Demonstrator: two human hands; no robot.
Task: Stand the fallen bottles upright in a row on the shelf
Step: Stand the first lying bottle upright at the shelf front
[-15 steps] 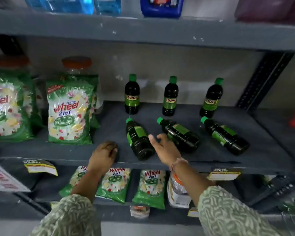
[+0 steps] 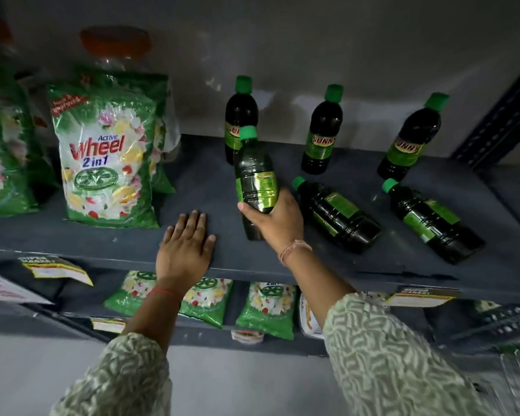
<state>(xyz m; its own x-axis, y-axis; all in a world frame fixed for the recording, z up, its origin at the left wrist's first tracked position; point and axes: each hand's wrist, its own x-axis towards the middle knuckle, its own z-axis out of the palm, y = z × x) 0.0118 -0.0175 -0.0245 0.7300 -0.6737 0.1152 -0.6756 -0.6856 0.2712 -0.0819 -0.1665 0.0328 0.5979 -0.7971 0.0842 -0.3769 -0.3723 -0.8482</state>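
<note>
Three dark green bottles with green caps stand upright at the back of the grey shelf [image 2: 198, 181]: left one [image 2: 237, 111], middle one [image 2: 323, 133], right one [image 2: 410, 139]. My right hand [image 2: 275, 219] grips the lower body of a fourth bottle [image 2: 254, 178], raised nearly upright with its cap up, in front of the left standing bottle. Two more bottles lie on their sides to the right, one in the middle [image 2: 336, 214] and one further right [image 2: 433, 220], caps pointing back-left. My left hand [image 2: 185, 247] rests flat on the shelf's front edge, fingers spread.
Green detergent packets [image 2: 108, 154] stand on the left of the shelf, with a plastic jar [image 2: 114, 49] behind them. More packets [image 2: 264, 307] lie on the shelf below. Price tags [image 2: 57, 267] hang from the front edge. A dark upright post [image 2: 499, 115] bounds the right side.
My right hand has closed on the leftmost fallen bottle and tipped it up from lying to nearly upright. My left hand has flattened on the shelf edge. The view has moved closer.
</note>
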